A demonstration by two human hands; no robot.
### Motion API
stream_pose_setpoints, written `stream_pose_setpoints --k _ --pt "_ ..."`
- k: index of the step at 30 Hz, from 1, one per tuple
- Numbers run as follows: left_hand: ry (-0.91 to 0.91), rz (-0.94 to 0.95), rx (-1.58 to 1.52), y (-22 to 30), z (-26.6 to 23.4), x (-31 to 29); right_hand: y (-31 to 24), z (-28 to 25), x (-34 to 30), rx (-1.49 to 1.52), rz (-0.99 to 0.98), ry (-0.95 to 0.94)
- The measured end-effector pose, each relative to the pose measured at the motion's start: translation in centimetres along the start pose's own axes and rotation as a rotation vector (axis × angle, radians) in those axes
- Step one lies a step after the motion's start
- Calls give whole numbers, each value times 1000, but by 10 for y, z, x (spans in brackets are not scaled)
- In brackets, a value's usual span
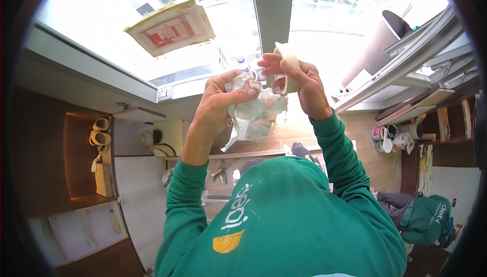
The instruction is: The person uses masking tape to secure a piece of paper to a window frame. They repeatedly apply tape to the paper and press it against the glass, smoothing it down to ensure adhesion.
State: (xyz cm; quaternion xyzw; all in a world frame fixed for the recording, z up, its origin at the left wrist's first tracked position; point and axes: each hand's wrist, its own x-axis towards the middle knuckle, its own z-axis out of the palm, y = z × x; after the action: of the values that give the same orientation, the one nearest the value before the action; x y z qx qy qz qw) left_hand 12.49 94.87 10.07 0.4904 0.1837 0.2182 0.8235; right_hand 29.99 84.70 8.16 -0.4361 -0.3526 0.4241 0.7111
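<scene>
Both hands are raised in front of the window. My left hand (219,97) is closed, thumb over fingers, on a crumpled sheet of thin clear plastic film (256,115) that hangs down below it. A cream roll of masking tape (289,66) is in my right hand (308,84), its thumb on the outside and fingers reaching around the roll. The film's right edge comes close to the roll; whether they are joined I cannot tell.
A yellowed paper sheet (172,26) is stuck on the window pane, left of a grey upright frame (276,8). At right stand paint cans (384,137) and a co-worker in green (426,218). Tape rolls (100,137) sit on the left shelf. Pliers (220,173) lie below.
</scene>
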Motion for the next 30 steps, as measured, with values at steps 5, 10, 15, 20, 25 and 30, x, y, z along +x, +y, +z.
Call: stream_pose_setpoints --k 5,10,15,20,25,30 --pt "39 91 3 -3 9 22 0 -28 12 -34 150 -243" --pt "103 156 148 -14 26 47 -14 -60 24 -88 176 -280" --pt "227 100 34 -17 59 67 -32 -82 30 -104 131 -247" --pt "157 -68 59 -15 66 73 -35 -97 32 -198 38 -229" --pt "111 28 265 -10 74 71 -44 -100 30 -319 -88 -231" --pt "109 81 511 -1 75 78 -51 -100 23 -141 -19 -212"
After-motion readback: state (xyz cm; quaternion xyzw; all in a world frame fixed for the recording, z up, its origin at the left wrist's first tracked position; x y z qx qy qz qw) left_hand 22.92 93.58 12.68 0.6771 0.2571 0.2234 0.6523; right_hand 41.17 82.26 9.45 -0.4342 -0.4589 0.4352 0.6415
